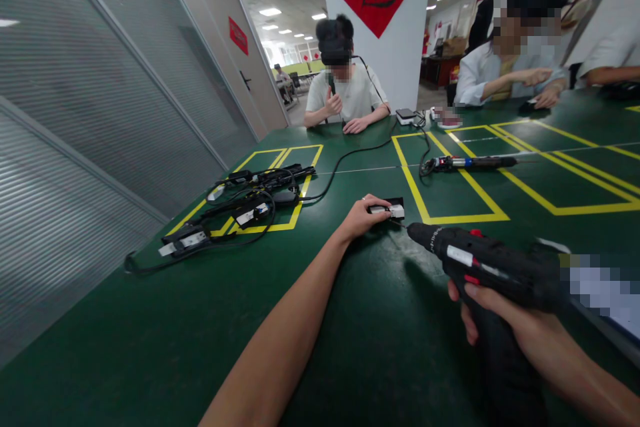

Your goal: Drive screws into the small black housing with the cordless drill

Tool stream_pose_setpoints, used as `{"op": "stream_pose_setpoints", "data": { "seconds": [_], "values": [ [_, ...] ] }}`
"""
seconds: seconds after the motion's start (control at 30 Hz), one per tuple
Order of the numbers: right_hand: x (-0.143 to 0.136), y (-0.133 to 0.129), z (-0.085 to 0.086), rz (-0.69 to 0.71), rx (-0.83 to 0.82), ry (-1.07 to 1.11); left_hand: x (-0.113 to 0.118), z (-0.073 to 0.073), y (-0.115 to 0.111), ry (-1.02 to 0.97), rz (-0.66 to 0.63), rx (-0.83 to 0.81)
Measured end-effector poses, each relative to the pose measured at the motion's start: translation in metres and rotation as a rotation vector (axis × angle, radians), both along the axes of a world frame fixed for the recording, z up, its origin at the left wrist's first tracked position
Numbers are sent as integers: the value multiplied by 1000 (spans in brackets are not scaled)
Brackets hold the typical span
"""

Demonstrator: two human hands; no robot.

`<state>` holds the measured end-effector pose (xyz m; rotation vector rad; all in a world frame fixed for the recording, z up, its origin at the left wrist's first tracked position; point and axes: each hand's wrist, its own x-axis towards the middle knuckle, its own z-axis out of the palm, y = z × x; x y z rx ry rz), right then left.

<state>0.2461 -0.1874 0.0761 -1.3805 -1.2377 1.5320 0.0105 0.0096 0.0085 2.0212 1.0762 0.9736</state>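
Note:
My right hand point(505, 313) is wrapped round the grip of a black power drill point(490, 263) with red buttons. The drill points left, and its thin bit ends close to a small black part with a white label point(396, 211). My left hand point(365, 217) holds that part against the green table point(225, 333), fingers pressed on its left side. Whether the bit touches the part cannot be made out.
Black adapters and cables point(255, 200) lie tangled at the left. Beyond the drill rests a slim black tool point(470, 163) with a cord. Yellow tape point(465, 219) marks the table. Two people sit across, one holding a tool upright. A blurred flat object point(613, 297) lies at the right.

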Motion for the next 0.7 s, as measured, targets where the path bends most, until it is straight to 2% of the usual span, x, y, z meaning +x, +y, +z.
{"op": "stream_pose_setpoints", "data": {
  "seconds": [0.7],
  "values": [
    [1,0,-3,20,19,-14,-1,0,1,-10,-21,12]
  ]
}}
